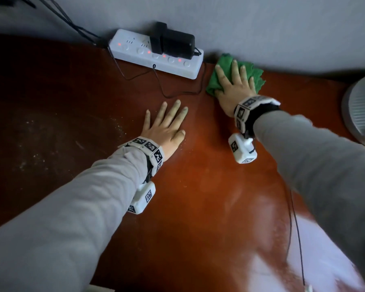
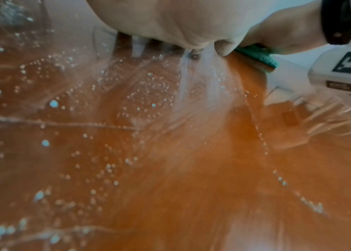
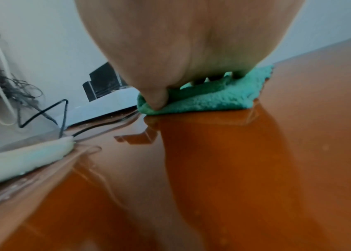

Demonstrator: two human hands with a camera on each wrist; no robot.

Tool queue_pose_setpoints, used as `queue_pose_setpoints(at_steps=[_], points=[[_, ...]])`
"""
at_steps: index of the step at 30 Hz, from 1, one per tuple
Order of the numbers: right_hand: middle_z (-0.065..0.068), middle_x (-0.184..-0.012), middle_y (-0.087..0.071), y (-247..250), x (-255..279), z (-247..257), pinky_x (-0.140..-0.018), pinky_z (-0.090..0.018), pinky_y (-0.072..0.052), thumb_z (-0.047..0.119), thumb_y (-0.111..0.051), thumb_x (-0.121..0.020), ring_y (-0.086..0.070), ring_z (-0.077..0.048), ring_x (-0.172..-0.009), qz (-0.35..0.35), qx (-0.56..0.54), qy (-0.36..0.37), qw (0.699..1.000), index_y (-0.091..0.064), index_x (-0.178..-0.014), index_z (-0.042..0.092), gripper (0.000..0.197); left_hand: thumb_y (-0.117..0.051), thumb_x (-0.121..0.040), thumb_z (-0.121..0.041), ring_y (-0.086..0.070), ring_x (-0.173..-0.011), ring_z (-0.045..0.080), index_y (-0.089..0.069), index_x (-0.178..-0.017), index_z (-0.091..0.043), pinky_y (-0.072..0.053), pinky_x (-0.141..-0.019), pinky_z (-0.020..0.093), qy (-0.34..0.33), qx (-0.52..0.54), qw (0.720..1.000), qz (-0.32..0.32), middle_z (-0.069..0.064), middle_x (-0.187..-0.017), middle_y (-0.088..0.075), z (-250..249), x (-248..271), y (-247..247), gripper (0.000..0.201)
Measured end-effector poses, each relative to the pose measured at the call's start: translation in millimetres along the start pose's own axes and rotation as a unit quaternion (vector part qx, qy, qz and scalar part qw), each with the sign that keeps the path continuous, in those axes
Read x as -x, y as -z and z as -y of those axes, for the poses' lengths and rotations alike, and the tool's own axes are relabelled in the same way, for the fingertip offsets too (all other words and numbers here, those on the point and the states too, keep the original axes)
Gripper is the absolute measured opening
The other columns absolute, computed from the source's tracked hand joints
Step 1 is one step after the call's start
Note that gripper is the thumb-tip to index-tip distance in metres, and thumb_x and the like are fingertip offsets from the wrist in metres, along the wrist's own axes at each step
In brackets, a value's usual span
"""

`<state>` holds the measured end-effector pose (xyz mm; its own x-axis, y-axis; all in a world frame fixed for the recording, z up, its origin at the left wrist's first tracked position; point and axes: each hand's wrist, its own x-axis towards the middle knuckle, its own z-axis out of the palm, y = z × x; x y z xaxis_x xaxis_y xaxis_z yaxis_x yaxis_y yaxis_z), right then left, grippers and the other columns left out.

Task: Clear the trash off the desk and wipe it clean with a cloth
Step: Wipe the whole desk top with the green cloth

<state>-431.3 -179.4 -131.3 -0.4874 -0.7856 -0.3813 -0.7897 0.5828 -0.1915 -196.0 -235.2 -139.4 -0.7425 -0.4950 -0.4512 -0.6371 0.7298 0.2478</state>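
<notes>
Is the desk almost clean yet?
About halfway. No trash shows on the desk. The right hand presses the green cloth flat at the back edge, wiping. The left hand rests flat. White specks on the left side remain unwiped.

A long white power strip (image 1: 156, 53) lies at the back, against the grey wall (image 1: 240, 24). Small red lights glow on it. A big black plug box (image 1: 173, 44) sits on top of the strip. A thin black wire (image 1: 177, 92) runs from the strip and loops near it. More dark wires (image 1: 67, 20) hang down the wall on the left. At the far right stands a round grey thing with ridges (image 1: 360, 106), only partly in view. From the right wrist view, the black box (image 3: 103, 81) and a bent black wire (image 3: 62, 112) show beside the wall.
</notes>
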Motion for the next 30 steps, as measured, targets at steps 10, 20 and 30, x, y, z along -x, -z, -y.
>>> queue_pose_setpoints(at_steps=[10, 20, 30], points=[[-0.011, -0.155, 0.034, -74.1, 165.3, 60.7, -0.119, -0.055, 0.001, 0.042, -0.033, -0.100, 0.025, -0.033, -0.145, 0.054, 0.079, 0.103, 0.990, 0.023, -0.151, 0.034, 0.076, -0.024, -0.101, -0.038, 0.017, -0.150, 0.013, 0.013, -0.154, -0.040, 0.006, -0.122, 0.050, -0.006, -0.015, 0.999, -0.039, -0.017, -0.160, 0.024, 7.8, 42.4, -21.7, 0.065], [-0.005, -0.162, 0.018, -45.2, 117.3, 34.9, -0.120, -0.051, -0.001, 0.043, -0.035, -0.100, 0.011, -0.030, -0.150, 0.044, 0.011, -0.018, 0.999, 0.007, -0.153, 0.041, 0.068, -0.022, -0.102, -0.035, 0.020, -0.149, 0.011, 0.017, -0.152, -0.045, 0.006, -0.122, 0.049, 0.040, 0.002, 0.999, -0.021, -0.018, -0.158, 0.028, 86.5, 113.2, -27.8, 0.064], [-0.006, -0.158, 0.031, -123.2, 213.8, 228.7, -0.120, -0.052, 0.006, 0.046, -0.027, -0.101, 0.024, -0.028, -0.147, 0.073, 0.050, 0.108, 0.990, 0.019, -0.152, 0.037, 0.069, -0.025, -0.102, -0.036, 0.016, -0.150, 0.011, 0.014, -0.154, -0.041, 0.003, -0.122, 0.049, 0.016, -0.020, 0.999, -0.031, -0.018, -0.159, 0.026, 160.0, 169.6, -40.3, 0.065]])
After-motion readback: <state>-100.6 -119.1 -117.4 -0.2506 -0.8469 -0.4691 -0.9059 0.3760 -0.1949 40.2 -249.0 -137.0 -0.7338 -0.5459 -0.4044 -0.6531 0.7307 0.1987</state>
